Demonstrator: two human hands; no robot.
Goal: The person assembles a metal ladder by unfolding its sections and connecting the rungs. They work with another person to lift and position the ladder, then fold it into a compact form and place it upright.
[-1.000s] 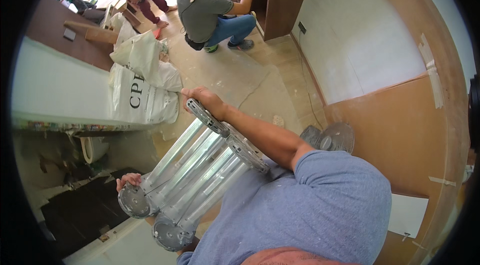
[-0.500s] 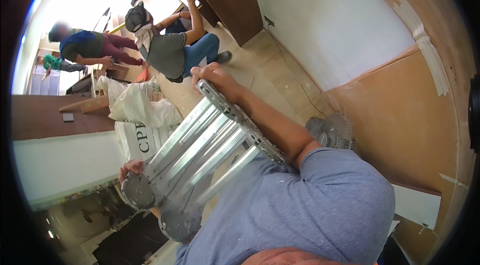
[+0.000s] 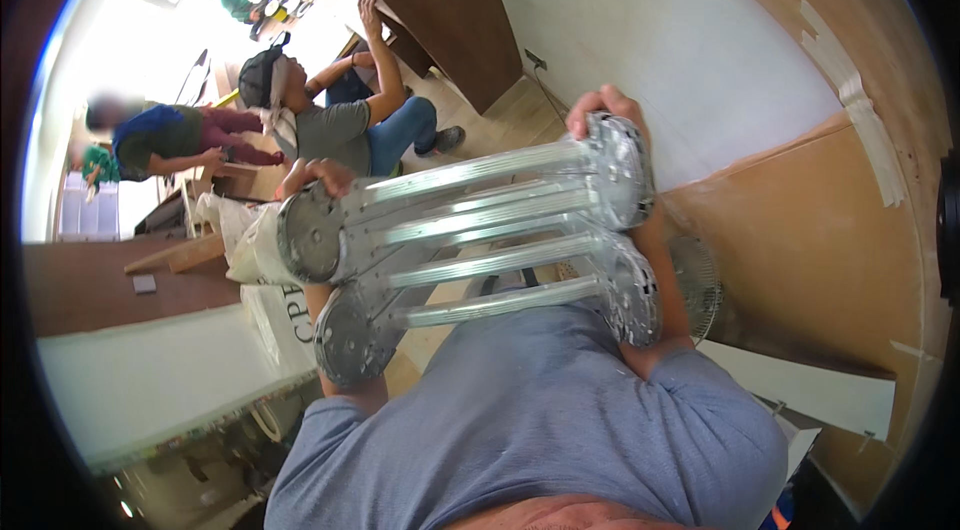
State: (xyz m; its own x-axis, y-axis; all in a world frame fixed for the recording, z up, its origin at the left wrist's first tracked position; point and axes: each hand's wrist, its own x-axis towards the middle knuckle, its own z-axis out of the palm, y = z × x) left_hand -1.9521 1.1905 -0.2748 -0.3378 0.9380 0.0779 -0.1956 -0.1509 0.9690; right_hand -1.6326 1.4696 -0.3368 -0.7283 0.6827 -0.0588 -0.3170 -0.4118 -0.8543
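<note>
A folded aluminium ladder (image 3: 490,255) with shiny rungs and round grey hinges, flecked with pale paint, is held up in front of my chest. My left hand (image 3: 322,176) curls over the top of its left hinge (image 3: 308,238). On the other side, my right hand (image 3: 610,110) wraps round the top of the right hinge (image 3: 620,170). Both forearms run behind the ladder, partly hidden by it. The rungs lie nearly level, sloping slightly up toward the right.
A crouching person (image 3: 345,135) works by a dark brown panel (image 3: 440,10) ahead. Another person (image 3: 165,140) stands farther left. White sacks (image 3: 265,240) lie at the left beside a low partition (image 3: 160,375). At right are a fan (image 3: 695,280) and a white board (image 3: 800,385).
The ladder has swung from a steep tilt to nearly level and moved right. Both hands keep hold of it; my left hand has risen. The view has turned slightly.
</note>
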